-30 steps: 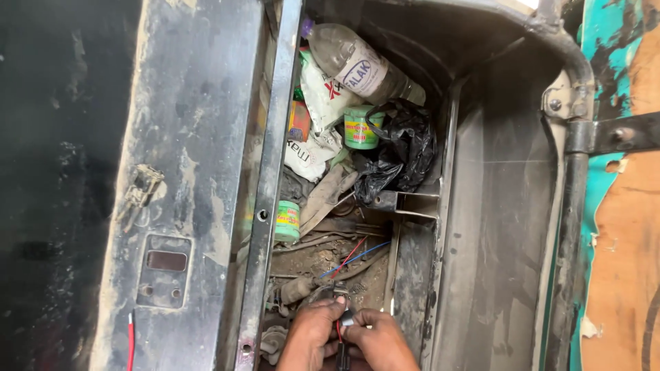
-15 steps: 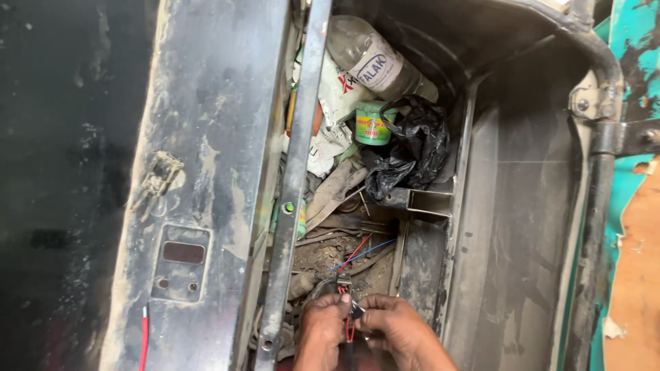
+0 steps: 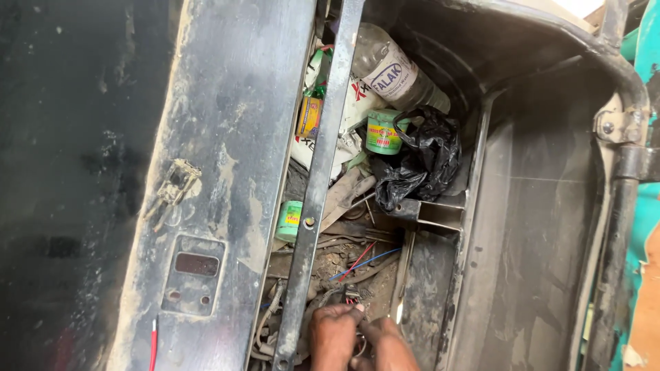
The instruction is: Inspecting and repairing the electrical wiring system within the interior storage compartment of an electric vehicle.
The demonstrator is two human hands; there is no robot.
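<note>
**Both hands on the wiring, bottom centre of frame**

Left hand [image 3: 332,335] and right hand [image 3: 390,343] sit close together at the bottom edge, low in a dusty black compartment [image 3: 522,227]. Fingers of both are curled in around a small connector and wire bundle [image 3: 350,294]; the grip is pinched tight, but I can't tell which hand actually holds which wire. A red wire [image 3: 357,259] and a blue wire [image 3: 375,260] run up and right from that spot.

A black metal bar [image 3: 322,172] crosses the opening from top to bottom, just left of the hands. Upper centre: a plastic bottle [image 3: 395,72] lying tilted, a green tin [image 3: 382,132] below it, a crumpled black plastic bag [image 3: 419,161] to the right. A second green container [image 3: 291,220] sits against the bar, mid-frame. A dusty grey panel [image 3: 227,172] fills the left.
</note>
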